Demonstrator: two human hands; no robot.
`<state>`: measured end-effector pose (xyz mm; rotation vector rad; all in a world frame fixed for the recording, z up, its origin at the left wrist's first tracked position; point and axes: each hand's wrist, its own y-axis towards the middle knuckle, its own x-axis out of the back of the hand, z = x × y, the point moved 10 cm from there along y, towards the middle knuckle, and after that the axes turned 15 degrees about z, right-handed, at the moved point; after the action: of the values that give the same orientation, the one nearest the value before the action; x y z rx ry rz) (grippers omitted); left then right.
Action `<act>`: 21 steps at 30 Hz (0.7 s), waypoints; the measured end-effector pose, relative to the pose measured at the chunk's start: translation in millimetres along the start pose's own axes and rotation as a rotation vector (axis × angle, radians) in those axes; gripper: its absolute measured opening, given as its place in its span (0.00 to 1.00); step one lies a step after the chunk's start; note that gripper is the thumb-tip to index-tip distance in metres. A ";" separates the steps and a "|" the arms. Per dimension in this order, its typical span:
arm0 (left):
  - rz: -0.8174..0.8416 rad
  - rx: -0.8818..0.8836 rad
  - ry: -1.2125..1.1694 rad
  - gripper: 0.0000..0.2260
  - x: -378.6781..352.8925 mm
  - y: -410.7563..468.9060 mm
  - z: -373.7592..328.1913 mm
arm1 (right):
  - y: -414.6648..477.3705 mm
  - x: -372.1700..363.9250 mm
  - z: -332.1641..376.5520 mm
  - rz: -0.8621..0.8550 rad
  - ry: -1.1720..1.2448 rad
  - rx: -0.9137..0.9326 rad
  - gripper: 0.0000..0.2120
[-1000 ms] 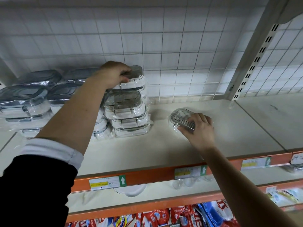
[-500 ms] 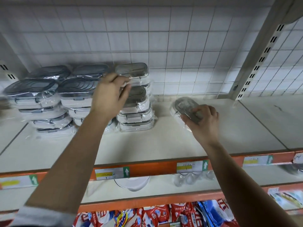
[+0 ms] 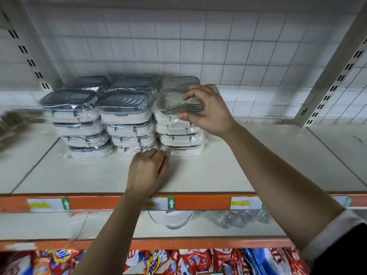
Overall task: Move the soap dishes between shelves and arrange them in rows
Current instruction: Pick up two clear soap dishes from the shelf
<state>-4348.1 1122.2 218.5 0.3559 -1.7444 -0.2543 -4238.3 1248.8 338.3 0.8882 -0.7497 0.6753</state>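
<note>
Going from the left: the left stack (image 3: 79, 124) of wrapped soap dishes with dark lids sits just left of the middle stack (image 3: 129, 124), both four high on the shelf (image 3: 258, 165) (more stacks sit right behind them, against the grid (image 3: 218, 46)). The left hand (image 3: 148, 171) is down on the shelf just in front of the middle stack's right corner. Its fingers are curled in, with the tips at the plastic wrap along the bottom. I can't tell if it's actually pinching the wrap or just resting there. Just right of the middle stack is the right stack (image 3: 178, 135), with paler lids, nearly touching it. On top of that one is the dish (image 3: 170, 102) being handled. The right hand (image 3: 208, 112) has it pinched, thumb on the near edge and fingers curled over the far side of the lid. I can't tell if it's fully down on the stack or a hair above it. Below the middle stack, one shelf down, a white bowl (image 3: 170, 220) pokes out, and lower again there's a row of red snack packets (image 3: 190, 261). Well to the right of the middle stack stands a slotted post (image 3: 329, 84).
</note>
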 end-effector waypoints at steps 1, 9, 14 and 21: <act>0.002 0.020 -0.013 0.15 -0.4 0.0 3.7 | 4.6 -4.6 -1.8 0.027 0.016 -0.009 0.22; 0.039 0.033 -0.040 0.16 -6.7 2.8 5.8 | 12.4 -7.3 -10.9 -0.153 -0.062 0.044 0.21; 0.060 0.001 -0.038 0.15 -9.6 3.8 3.6 | 4.9 -11.4 -6.9 -0.264 -0.145 0.021 0.20; 0.064 -0.040 0.021 0.14 -8.2 3.7 -4.5 | 1.3 -15.1 -2.8 -0.196 -0.180 -0.064 0.24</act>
<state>-4342.5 1128.8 213.3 0.2719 -1.7249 -0.2380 -4247.0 1248.8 325.6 0.9579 -0.8274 0.3998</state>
